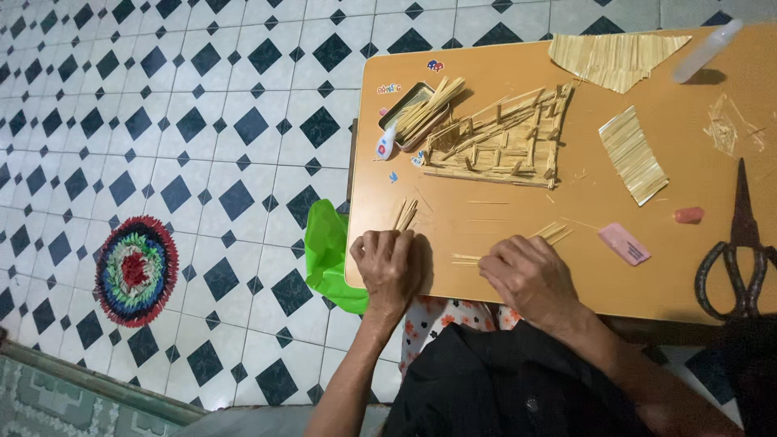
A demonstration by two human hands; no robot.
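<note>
My left hand (391, 265) rests on the near edge of the orange table (615, 279), fingers curled, with thin wooden sticks (405, 214) poking out just beyond its fingertips. My right hand (530, 277) lies fist-like on the table, its fingers pinching one end of a thin stick (465, 260) that points left. More loose sticks (552, 232) lie just past it. A half-built stick model (498, 142) stands farther back in the middle of the table.
A tin of sticks (417, 113) and a small glue bottle (385, 144) sit at the table's far left. Stick mats (634, 154) (615, 58), a pink eraser (624, 243), black scissors (740, 251) and a clear bottle (706, 50) lie right. A green bag (328, 251) hangs off the edge above tiled floor.
</note>
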